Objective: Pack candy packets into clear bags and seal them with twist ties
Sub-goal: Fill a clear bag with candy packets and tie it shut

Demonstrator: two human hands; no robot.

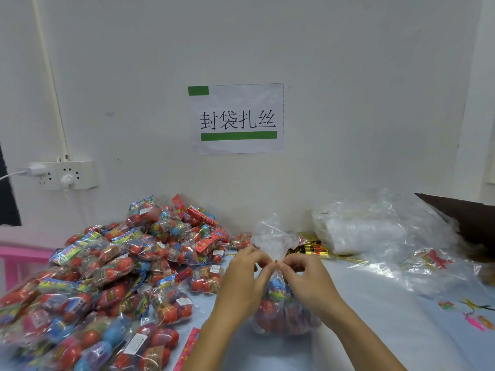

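A clear bag filled with colourful candy packets stands on the table in front of me, its gathered top fanning upward. My left hand and my right hand meet at the bag's neck, fingertips pinching a small gold twist tie wrapped there. A big heap of candy packets covers the table's left side.
A bundle of gold twist ties lies behind the bag. A stack of clear bags and loose plastic sit at the right. A pink rack stands far left. A wall socket and a paper sign hang on the wall.
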